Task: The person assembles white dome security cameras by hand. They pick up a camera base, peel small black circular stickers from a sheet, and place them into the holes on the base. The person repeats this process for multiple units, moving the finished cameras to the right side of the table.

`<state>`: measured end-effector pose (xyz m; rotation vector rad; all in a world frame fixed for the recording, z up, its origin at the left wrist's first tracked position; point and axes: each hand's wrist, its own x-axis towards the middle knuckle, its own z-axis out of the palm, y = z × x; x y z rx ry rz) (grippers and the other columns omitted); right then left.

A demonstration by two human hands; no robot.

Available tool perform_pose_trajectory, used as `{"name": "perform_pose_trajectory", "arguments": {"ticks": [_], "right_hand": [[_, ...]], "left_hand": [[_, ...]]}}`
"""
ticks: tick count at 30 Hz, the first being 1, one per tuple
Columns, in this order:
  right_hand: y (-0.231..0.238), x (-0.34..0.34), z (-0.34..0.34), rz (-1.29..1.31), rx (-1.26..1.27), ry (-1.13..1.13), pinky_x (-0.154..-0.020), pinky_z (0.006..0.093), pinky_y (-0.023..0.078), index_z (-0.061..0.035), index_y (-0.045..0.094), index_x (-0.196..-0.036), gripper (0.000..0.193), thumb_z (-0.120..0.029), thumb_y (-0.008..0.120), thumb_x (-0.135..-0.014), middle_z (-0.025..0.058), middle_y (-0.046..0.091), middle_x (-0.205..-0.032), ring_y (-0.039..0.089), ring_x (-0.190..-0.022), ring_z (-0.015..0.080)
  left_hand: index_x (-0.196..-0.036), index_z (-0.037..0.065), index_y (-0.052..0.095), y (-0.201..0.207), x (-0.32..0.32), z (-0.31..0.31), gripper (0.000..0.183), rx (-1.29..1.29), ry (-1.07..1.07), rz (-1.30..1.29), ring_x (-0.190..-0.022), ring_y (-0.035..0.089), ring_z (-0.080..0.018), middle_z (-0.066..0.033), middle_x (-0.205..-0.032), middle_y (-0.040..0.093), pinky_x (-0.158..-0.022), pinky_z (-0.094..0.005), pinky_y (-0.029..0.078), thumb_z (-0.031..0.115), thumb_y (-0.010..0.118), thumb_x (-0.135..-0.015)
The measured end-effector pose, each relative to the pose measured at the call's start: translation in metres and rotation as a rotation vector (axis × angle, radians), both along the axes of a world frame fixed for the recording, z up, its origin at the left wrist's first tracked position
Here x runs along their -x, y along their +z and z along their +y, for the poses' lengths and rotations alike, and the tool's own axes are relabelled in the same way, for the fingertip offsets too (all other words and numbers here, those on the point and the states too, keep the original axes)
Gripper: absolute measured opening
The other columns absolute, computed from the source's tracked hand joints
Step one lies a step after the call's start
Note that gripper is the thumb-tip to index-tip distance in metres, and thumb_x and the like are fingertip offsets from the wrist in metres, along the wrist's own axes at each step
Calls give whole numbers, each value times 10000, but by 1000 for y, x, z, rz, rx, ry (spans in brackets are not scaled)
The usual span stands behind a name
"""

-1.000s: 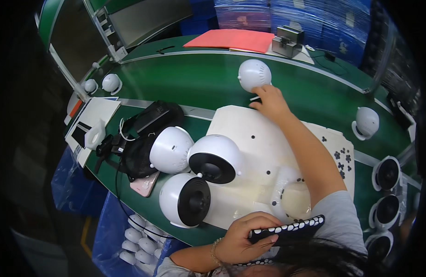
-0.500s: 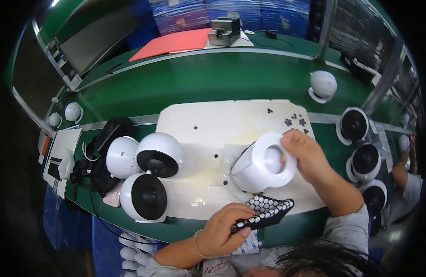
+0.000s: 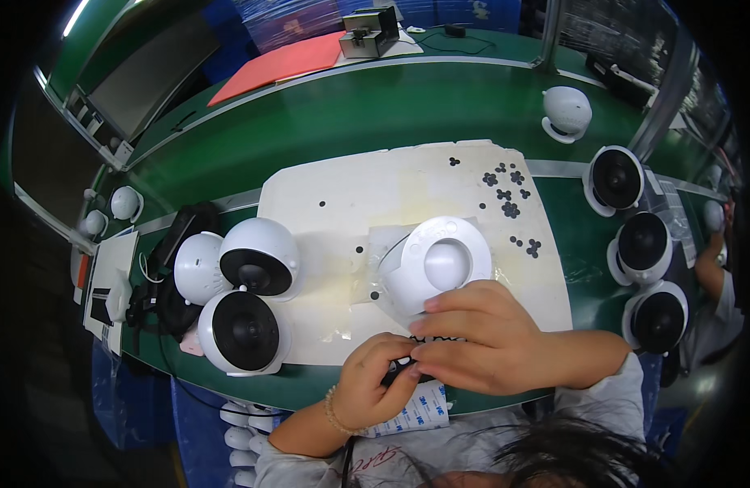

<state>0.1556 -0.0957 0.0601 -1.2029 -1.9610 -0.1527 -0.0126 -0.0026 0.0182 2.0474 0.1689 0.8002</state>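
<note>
My left hand [image 3: 371,382] is closed round a black sheet with white round pads [image 3: 401,368], close to the table's front edge. Over that sheet lies my right hand [image 3: 497,337], its fingers bent and pressed together at the sheet's edge, so most of the sheet is hidden. Whether a single pad is between the right fingertips cannot be made out. Just beyond my hands, a white round-bodied device [image 3: 403,272] lies on the pale mat [image 3: 326,329], its ring-shaped base [image 3: 478,248] tilted up towards me. Neither hand grips this device.
White ball-shaped devices with black fronts [image 3: 245,329] cluster at the left; more [image 3: 645,241] line the right. Another stands [image 3: 567,111] at the back right. Small black dots [image 3: 510,210] are scattered on the mat. A printed backing sheet [image 3: 419,411] lies by my lap. A co-worker's arm [image 3: 708,264] shows far right.
My right hand has let go of the white device's ring base and come down to the dotted sheet in my left hand. The device now rests on the mat. The view has shifted slightly.
</note>
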Motion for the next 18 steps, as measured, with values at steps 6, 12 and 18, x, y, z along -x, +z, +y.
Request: {"name": "perform_pose_trajectory", "arguments": {"ticks": [6, 12, 18], "right_hand": [[-25, -6, -5, -226, -236, 110, -724, 314, 410, -85, 583, -940, 264, -141, 631, -687, 46, 554, -1064, 527, -961, 200], [-9, -1, -6, 316, 120, 70, -714, 309, 422, -67, 539, -1018, 340, -122, 663, -706, 53, 584, -963, 558, -876, 221], [-19, 2, -5, 250, 223, 34, -636, 329, 432, -58, 533, -1037, 361, -102, 674, -707, 74, 598, -852, 565, -710, 233]], "left_hand": [[-900, -2, 557, 2, 1, 4, 184, 36, -10, 46, -673, 580, -228, -136, -816, 591, -592, -280, 457, 42, 628, -736], [-782, 5, 571, -7, 9, 4, 159, 242, 130, 91, -557, 546, -180, -99, -688, 589, -516, -248, 427, 96, 684, -715], [-739, 7, 569, 0, 9, 8, 167, 121, 68, 71, -520, 526, -185, -107, -654, 572, -484, -261, 404, 123, 688, -717]]}}
